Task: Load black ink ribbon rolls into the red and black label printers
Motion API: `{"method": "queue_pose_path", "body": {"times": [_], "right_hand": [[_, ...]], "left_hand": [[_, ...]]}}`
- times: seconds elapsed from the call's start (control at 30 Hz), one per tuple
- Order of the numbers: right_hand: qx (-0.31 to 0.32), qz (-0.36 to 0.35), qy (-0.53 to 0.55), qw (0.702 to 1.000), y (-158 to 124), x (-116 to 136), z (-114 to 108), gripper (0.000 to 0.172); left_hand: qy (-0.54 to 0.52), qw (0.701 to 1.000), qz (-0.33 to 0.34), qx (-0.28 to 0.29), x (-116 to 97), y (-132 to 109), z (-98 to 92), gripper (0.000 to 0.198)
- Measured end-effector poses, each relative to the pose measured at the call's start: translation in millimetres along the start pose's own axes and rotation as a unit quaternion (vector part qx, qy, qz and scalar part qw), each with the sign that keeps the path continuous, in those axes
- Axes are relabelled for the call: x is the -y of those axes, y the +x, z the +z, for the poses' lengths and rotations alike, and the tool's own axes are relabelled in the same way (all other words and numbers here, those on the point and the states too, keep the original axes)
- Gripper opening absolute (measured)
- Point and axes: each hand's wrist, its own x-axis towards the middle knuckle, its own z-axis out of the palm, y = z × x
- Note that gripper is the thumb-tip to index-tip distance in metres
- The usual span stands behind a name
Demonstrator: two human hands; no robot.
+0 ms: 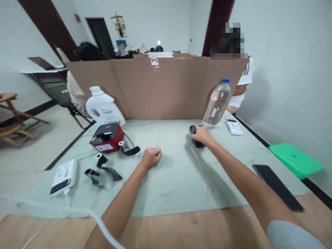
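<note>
One small black rounded object (194, 130), its exact shape hard to make out, lying on the pale green cloth (168, 173) at the far right, partly covered by the right hand (201, 135) closed over it, just beside the clear plastic bottle (217, 103)

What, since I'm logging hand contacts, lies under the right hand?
A small black object on the pale green cloth; the right hand covers most of it, so its shape is unclear.
</note>
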Motion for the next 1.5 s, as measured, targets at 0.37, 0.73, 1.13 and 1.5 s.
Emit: {"method": "queue_pose_path", "body": {"times": [0.37, 0.73, 1.13, 1.5], "right_hand": [[-0.036, 0.148, -0.043, 0.987, 38.0, -97.2, -2.9, 0.087], [0.073, -0.361, -0.019, 0.929, -4.1, 199.5, 90.5, 0.059], [0.164, -0.381, 0.036, 0.909, -43.5, 369.2, 162.3, 0.115], [0.027, -0.477, 0.440, 0.761, -60.6, 330.1, 92.7, 0.110]], "left_hand": [[0.027, 0.998, 0.014, -0.051, -11.3, 13.2, -20.6, 0.032], [-0.029, 0.813, -0.473, -0.339, 132.3, 0.2, -222.6, 0.019], [-0.305, 0.714, -0.559, -0.290, 188.8, -26.7, -190.1, 0.038], [-0.349, 0.775, -0.399, -0.344, 87.4, 12.9, -249.3, 0.057]]}}
